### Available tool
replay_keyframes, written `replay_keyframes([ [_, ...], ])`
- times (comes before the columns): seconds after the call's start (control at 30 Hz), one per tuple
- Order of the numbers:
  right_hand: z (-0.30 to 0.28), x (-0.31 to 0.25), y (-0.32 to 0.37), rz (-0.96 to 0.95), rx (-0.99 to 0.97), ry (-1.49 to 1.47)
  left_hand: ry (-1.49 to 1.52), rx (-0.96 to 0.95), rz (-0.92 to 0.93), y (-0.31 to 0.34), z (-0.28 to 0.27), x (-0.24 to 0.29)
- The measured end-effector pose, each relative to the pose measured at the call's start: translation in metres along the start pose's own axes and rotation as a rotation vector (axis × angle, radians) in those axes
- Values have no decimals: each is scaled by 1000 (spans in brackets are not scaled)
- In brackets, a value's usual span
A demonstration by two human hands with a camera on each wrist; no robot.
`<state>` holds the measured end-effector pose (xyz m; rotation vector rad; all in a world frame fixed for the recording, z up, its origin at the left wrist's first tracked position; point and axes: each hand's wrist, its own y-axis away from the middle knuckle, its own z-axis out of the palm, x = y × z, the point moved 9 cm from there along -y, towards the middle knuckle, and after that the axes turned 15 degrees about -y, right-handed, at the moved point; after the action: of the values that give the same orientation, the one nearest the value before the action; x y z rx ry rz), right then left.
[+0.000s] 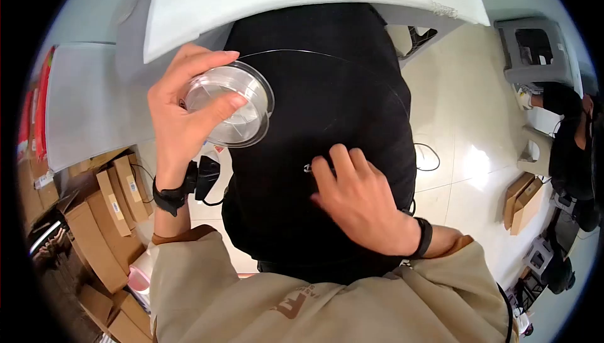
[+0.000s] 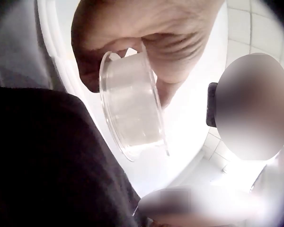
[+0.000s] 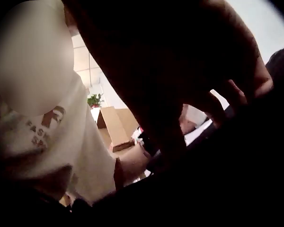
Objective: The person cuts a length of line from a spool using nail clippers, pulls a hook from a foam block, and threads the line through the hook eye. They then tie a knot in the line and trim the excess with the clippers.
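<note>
1 spool (image 1: 233,107), seemingly (left hand (image 1: 178,119) grips); 1 black cloth (image 1: 327,97).

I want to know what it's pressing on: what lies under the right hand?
The right hand rests on black fabric; a small metal piece shows by its fingertips. Anything beneath the palm or fabric is covered.
</note>
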<state>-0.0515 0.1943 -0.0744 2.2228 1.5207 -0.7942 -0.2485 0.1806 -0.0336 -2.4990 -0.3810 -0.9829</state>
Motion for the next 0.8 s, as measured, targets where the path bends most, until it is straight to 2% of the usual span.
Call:
replay_keyframes([
  [0.13, 4, 6, 2, -28, -92, -78, 53, 72, 160, 10, -12, 19],
  [0.23, -15, 14, 0, 21, -101, -500, 79, 106, 275, 16, -11, 39],
  [0.27, -16, 20, 1, 141, -188, -722, 67, 94, 284, 18, -11, 51],
  [0.4, -44, 24, -1, 157, -39, -1249, 84, 69, 459, 27, -8, 70],
  [0.47, -46, 27, -2, 198, 21, -1374, 97, 8, 465, 27, -9, 72],
  [0.53, -46, 27, -3, 198, 18, -1464, 115, 178, 446, 29, -15, 79],
  [0.63, -36, 25, -3, 349, -7, -1868, 144, 305, 432, 31, -15, 86],
  [0.67, -29, 25, -2, 431, -92, -1878, 156, 299, 435, 31, -14, 87],
  [0.8, -13, 12, -9, 261, -156, -2380, 78, 164, 429, 34, -6, 95],
])
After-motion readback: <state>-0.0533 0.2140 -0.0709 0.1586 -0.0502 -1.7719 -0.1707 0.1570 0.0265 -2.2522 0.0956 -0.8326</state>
